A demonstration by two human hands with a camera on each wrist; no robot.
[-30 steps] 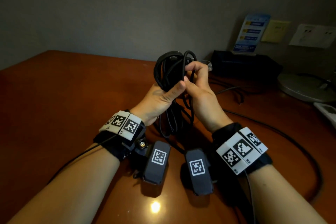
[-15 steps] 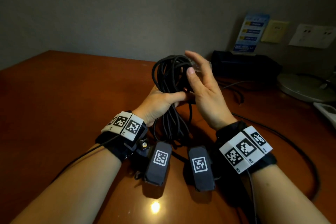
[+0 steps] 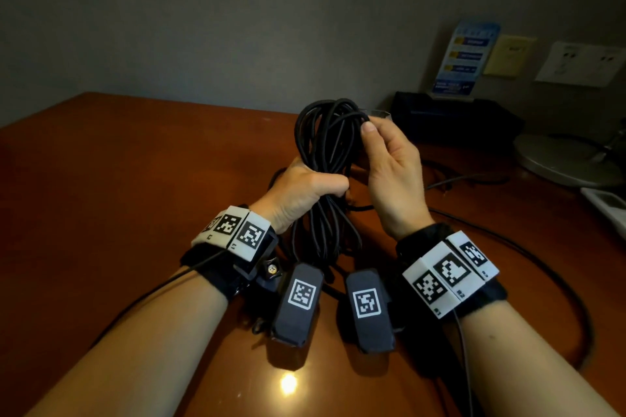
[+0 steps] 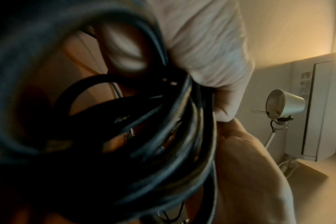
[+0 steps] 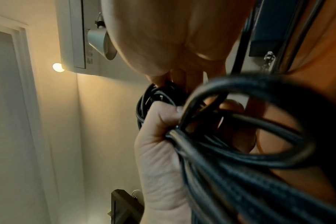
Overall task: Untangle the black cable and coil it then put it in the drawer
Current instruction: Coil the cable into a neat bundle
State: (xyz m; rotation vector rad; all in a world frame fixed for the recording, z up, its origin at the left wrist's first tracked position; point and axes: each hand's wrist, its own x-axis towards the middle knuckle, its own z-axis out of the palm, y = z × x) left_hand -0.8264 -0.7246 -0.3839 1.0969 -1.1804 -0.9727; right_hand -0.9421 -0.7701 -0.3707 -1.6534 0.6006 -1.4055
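The black cable (image 3: 325, 145) is gathered into a long bundle of loops held upright above the wooden table (image 3: 118, 196). My left hand (image 3: 305, 189) grips the bundle round its middle, with loose strands hanging below it to the table. My right hand (image 3: 386, 166) is at the bundle's upper right, pinching the top loops between thumb and fingers. In the left wrist view the cable (image 4: 163, 136) fills the frame, blurred. The right wrist view shows my left hand (image 5: 159, 151) curled round the cable (image 5: 240, 151). No drawer is in view.
A second black cord (image 3: 559, 267) curves across the table on the right. At the back right stand a black box (image 3: 450, 118) with a blue leaflet (image 3: 467, 57), a round lamp base (image 3: 562, 159) and a wall socket (image 3: 582, 63).
My right hand let go of the loop, opened flat beside the bundle, and now has its thumb and fingers closed on the top loops. The left hand kept its grip.
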